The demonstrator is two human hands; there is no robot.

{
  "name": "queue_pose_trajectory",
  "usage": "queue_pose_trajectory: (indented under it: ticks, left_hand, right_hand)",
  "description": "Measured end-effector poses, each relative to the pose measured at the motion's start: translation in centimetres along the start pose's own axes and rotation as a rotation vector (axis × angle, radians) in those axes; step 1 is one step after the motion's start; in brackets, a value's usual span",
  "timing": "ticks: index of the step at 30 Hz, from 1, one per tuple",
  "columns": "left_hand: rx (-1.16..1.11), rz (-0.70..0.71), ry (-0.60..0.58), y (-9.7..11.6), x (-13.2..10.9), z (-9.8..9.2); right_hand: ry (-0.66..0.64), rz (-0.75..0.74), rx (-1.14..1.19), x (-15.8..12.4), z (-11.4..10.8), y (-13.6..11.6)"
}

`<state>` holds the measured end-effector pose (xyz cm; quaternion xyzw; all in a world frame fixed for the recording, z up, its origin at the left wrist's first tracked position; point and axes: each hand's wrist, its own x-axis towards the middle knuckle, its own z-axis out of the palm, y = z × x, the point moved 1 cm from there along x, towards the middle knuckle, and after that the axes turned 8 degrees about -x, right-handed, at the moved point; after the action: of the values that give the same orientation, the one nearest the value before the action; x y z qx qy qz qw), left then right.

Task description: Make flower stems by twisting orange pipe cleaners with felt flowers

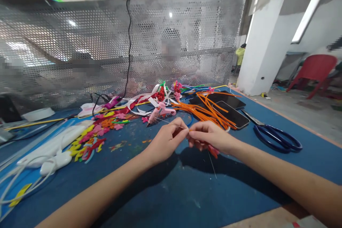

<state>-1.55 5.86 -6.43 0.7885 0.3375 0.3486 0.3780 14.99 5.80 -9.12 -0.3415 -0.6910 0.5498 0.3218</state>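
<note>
My left hand [171, 137] and my right hand [210, 136] meet above the middle of the blue table, thumbs and forefingers pinched together at the fingertips. A thin pale strand [171, 123] runs from the left fingertips toward the upper left. Another thin strand [212, 165] hangs below the right hand; whether both are one piece I cannot tell. A small pinkish-red piece [213, 151] shows under the right palm, partly hidden. A little orange shows at the meeting fingertips. Just behind the left hand rests a pink glue gun [160, 112].
Orange stems [205, 112] lie across a dark phone [232, 114]. Blue-handled scissors [278, 137] lie at right. Colourful felt-like pieces [96, 131], a white power strip [56, 142] and cables occupy the left. A perforated metal screen [173, 42] stands behind; beyond it people show dimly.
</note>
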Motion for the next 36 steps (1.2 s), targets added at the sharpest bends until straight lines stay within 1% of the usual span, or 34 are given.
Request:
queue_pose_trajectory:
  ticks: [1,2,4,7,9,13,15,17,20,22,23,25,27,31,34,36]
  left_hand:
    - [0.036,0.026,-0.022,0.0,-0.1,-0.3]
    - [0.062,0.049,-0.033,0.0,-0.1,-0.5]
    - [0.094,0.072,-0.043,-0.1,-0.2,-0.8]
    - [0.137,0.046,-0.034,-0.3,-0.2,-0.9]
    - [0.171,0.023,-0.018,-0.4,-0.2,-0.7]
    - [0.206,0.001,-0.006,-0.4,-0.2,-0.5]
    - [0.205,0.003,-0.023,-0.4,-0.2,-0.5]
    - [0.203,0.018,-0.056,-0.5,-0.3,-0.5]
    - [0.188,0.033,-0.103,-0.5,-0.4,-0.3]
    - [0.165,0.013,-0.116,-0.6,-0.4,-0.1]
    - [0.152,-0.004,-0.115,-0.6,-0.4,0.0]
    - [0.126,-0.036,-0.105,-0.7,-0.5,0.1]
    - [0.118,-0.048,-0.099,-0.8,-0.5,0.3]
    - [0.153,-0.028,-0.088,-0.9,-0.5,0.4]
    - [0.149,-0.028,-0.069,-1.0,-0.4,0.3]
    - [0.132,-0.024,-0.043,-1.1,-0.4,0.1]
  right_hand:
    - [-0.07,0.052,0.142,0.0,0.0,-0.1]
    - [-0.113,0.086,0.242,-0.1,0.0,-0.1]
    - [-0.131,0.126,0.334,-0.1,0.0,-0.1]
    - [-0.087,0.158,0.317,-0.1,0.1,0.1]
    - [-0.034,0.161,0.301,0.1,0.1,0.3]
    - [0.074,0.083,0.227,0.5,0.1,0.6]
    - [0.117,0.042,0.094,0.5,0.1,0.6]
    - [0.194,-0.042,-0.13,0.2,0.1,0.4]
    - [0.309,-0.308,-0.577,-0.3,0.1,0.0]
    - [0.324,-0.471,-0.818,-0.5,0.2,0.0]
    - [0.321,-0.523,-0.895,-0.6,0.2,0.0]
    - [0.311,-0.566,-0.971,-0.7,0.2,0.1]
    - [0.292,-0.538,-0.947,-0.6,0.1,0.2]
    - [0.239,-0.387,-0.754,-0.5,0.0,-0.1]
    - [0.171,-0.277,-0.544,-0.4,0.1,-0.3]
    - [0.103,-0.174,-0.325,-0.2,0.2,-0.2]
